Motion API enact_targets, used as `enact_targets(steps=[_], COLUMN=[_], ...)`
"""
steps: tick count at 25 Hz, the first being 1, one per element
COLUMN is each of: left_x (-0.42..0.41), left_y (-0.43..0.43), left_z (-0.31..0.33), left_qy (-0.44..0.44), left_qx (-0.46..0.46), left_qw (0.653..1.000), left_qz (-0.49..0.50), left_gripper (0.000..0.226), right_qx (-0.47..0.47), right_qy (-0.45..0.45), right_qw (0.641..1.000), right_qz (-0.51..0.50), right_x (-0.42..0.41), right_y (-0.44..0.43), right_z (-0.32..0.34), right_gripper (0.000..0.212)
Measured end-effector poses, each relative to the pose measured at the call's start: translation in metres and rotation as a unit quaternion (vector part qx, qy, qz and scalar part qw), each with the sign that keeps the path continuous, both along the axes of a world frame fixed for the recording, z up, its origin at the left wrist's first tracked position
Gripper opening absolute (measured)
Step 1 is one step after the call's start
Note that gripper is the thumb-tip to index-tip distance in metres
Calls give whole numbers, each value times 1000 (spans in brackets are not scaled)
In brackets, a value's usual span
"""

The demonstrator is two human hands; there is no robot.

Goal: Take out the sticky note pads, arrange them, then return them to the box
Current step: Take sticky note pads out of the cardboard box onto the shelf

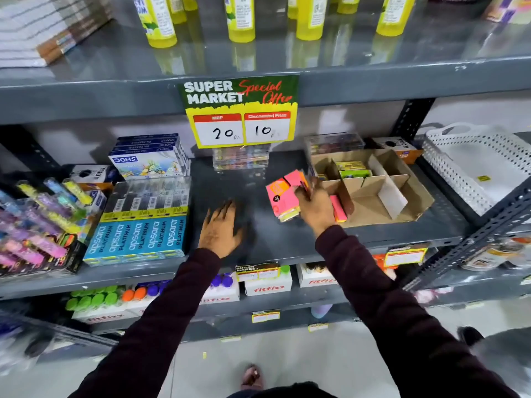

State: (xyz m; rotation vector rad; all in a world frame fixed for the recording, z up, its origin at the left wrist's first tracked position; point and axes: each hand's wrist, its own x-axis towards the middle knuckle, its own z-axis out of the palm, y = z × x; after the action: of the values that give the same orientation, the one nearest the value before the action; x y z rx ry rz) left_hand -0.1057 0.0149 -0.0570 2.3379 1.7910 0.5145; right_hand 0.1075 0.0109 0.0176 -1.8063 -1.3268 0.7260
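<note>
The grey shelf [258, 242] carries everything at hand; the cardboard box [413, 202], open-topped with dividers, sits toward its right end, slightly askew, its near corner close to the front edge; a few yellow and green packs [352, 169] remain in a rear compartment of it; one pink sticky note pad [338, 208] leans on edge against the box's left side, though whether it stands inside or just outside the wall is unclear. The right hand [314, 206] is beside the box's left wall, its fingers [306, 191] closed around a loose fan of pink and orange sticky note pads [283, 198], held just above the shelf; the motion blur hides exactly how many. The left hand [219, 231] lies palm-down on the bare middle of the shelf near the front edge, fingers [222, 209] spread and holding nothing. To its left, blue pencil boxes [138, 237] line the front edge; a price sign [240, 110] hangs from the rim of the shelf above; a white perforated basket [477, 165] sits beyond the right upright.
</note>
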Motion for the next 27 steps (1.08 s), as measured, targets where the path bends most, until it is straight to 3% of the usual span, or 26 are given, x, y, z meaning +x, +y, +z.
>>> enact_targets(steps=[3, 5, 8, 11, 16, 18, 21, 27], left_x=[-25, -33, -39, -37, -37, -38, -37, -35], left_y=[-8, -15, -24, -30, -34, -35, -36, -37], left_z=[-5, -10, -19, -26, -31, -33, -34, -32], left_qy=[49, 118, 184, 187, 153, 150, 156, 187], left_qx=[-140, -185, -164, -114, -56, -43, -41, -55], left_qw=[986, 972, 966, 973, 985, 986, 986, 980], left_qz=[-71, -87, -81, -68, -63, -59, -51, -25], left_gripper=[101, 122, 129, 120, 115, 107, 114, 106], right_qx=[-49, -64, -4, -49, -59, -44, -23, 24], right_qy=[-15, -101, -350, -447, -470, -459, -476, -506], right_qw=[998, 992, 934, 892, 880, 887, 878, 859], right_qz=[-26, -39, -70, -50, -22, 11, 41, 78], right_x=[-13, -16, -28, -36, -40, -42, -44, -45], right_y=[-2, -3, -5, -7, -4, -7, -12, -5], right_z=[-25, -29, -41, -44, -53, -62, -67, -64], right_gripper=[47, 48, 44, 41, 33, 56, 86, 79])
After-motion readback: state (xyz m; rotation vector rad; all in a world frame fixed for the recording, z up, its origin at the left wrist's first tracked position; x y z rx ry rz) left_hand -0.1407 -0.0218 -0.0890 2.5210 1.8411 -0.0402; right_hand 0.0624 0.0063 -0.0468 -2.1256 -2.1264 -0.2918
